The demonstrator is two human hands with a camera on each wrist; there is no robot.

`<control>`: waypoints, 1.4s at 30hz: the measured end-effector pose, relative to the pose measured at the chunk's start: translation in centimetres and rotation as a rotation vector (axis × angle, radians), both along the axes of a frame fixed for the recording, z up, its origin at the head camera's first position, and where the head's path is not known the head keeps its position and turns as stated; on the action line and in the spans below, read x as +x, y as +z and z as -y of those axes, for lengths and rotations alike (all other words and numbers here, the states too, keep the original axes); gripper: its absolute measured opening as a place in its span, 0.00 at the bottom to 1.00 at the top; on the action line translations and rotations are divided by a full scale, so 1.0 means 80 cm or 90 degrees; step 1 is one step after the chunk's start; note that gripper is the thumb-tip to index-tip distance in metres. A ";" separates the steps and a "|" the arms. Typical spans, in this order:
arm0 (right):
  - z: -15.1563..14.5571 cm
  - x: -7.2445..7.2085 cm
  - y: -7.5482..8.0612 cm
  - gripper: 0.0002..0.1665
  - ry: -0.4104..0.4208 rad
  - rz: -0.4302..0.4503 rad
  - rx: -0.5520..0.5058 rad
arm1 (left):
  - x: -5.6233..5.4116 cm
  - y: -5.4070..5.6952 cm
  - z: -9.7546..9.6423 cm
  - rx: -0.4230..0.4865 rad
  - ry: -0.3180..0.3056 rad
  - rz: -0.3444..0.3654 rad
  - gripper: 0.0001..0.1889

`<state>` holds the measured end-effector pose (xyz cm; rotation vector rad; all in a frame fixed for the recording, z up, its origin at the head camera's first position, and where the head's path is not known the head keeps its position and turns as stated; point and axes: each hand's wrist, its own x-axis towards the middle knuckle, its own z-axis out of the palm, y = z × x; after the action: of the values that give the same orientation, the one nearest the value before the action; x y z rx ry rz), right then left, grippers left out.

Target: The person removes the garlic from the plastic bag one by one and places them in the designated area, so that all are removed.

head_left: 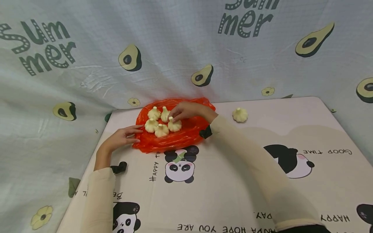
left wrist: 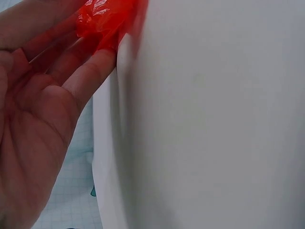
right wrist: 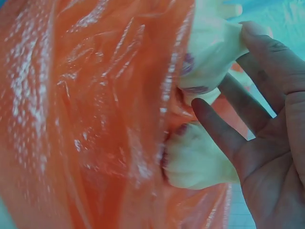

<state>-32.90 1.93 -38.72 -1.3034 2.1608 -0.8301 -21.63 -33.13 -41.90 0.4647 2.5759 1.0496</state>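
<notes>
A red plastic bag (head_left: 189, 132) lies spread at the back of the table, with several pale garlic bulbs (head_left: 161, 130) grouped on its left part. Reaching in from the right, my right hand (head_left: 186, 110) pinches one garlic bulb (head_left: 175, 125) by its stem. The right wrist view shows the thumb and fingers around the held bulb (right wrist: 209, 52), and another bulb (right wrist: 198, 157) just below the fingers. At the bag's left edge, my left hand (head_left: 123, 137) touches the red plastic (left wrist: 107, 19) with fairly straight fingers.
A lone garlic bulb (head_left: 240, 115) sits to the right of the bag. The table cover (head_left: 218, 194) carries panda prints and lettering. Behind the table hangs a pale curtain (head_left: 169, 42) with avocado prints, close to the bag's far edge.
</notes>
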 end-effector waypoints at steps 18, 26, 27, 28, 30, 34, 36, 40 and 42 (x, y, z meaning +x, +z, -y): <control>-0.040 0.042 0.019 0.21 -0.023 -0.035 -0.103 | -0.002 -0.002 -0.001 0.005 0.005 0.011 0.23; -0.078 0.060 0.013 0.15 -0.040 -0.037 -0.153 | -0.004 -0.003 0.000 -0.026 -0.006 0.001 0.23; -0.082 0.062 0.013 0.15 -0.039 -0.033 -0.156 | -0.004 -0.003 0.000 -0.032 -0.006 -0.001 0.23; -0.086 0.064 0.012 0.16 -0.037 -0.030 -0.158 | -0.004 -0.003 0.000 -0.032 -0.004 0.002 0.23; -0.094 0.070 0.012 0.17 -0.036 -0.031 -0.162 | -0.005 -0.002 0.000 -0.037 -0.004 0.004 0.23; -0.109 0.080 0.013 0.17 -0.045 -0.034 -0.177 | -0.005 -0.001 -0.001 -0.029 0.000 0.014 0.23; -0.115 0.084 0.014 0.16 -0.053 -0.036 -0.182 | -0.005 0.000 -0.002 -0.023 -0.004 0.019 0.23; -0.128 0.091 0.015 0.15 -0.074 -0.033 -0.183 | -0.004 0.003 -0.003 -0.012 -0.002 0.033 0.22; -0.135 0.094 0.016 0.15 -0.086 -0.034 -0.183 | -0.004 0.004 -0.003 -0.012 -0.003 0.035 0.23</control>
<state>-25.37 12.72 -37.42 -1.3370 2.2527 -1.2110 -21.95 -32.88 -41.59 0.4307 2.5338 1.0209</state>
